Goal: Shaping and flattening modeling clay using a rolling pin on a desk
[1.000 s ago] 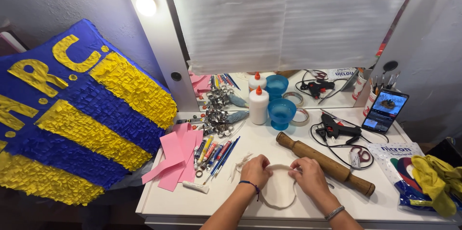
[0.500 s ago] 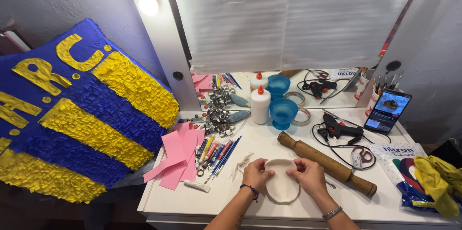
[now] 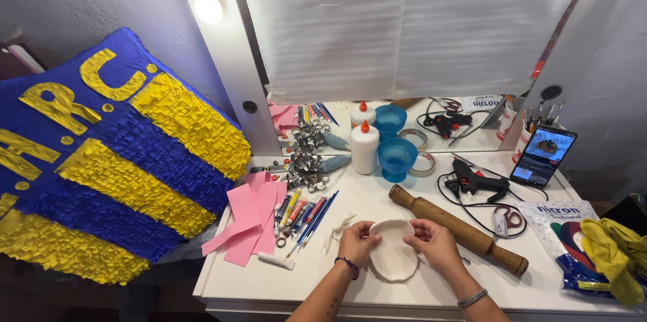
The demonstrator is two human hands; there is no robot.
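Observation:
A flat round disc of white clay (image 3: pixel 393 255) lies on the white table (image 3: pixel 431 288) near its front edge. My left hand (image 3: pixel 358 242) grips the disc's left rim, fingers curled over the edge. My right hand (image 3: pixel 434 244) holds the right rim the same way. A wooden rolling pin (image 3: pixel 458 228) lies slanted just right of my right hand. Small scraps of white clay (image 3: pixel 339 228) sit left of my left hand.
Pink paper sheets (image 3: pixel 249 221), pens and brushes (image 3: pixel 303 213), a glue bottle (image 3: pixel 365 148), a blue cup (image 3: pixel 397 158), tape roll (image 3: pixel 424 164), glue gun (image 3: pixel 475 180), phone (image 3: pixel 543 156) and a yellow cloth (image 3: pixel 613 254) crowd the table. A blue-yellow fringed piñata (image 3: pixel 101 160) leans left.
The clay piece looked like a wider ring between my hands a second ago; now it is a smaller solid disc held closer between both hands, slightly farther from me.

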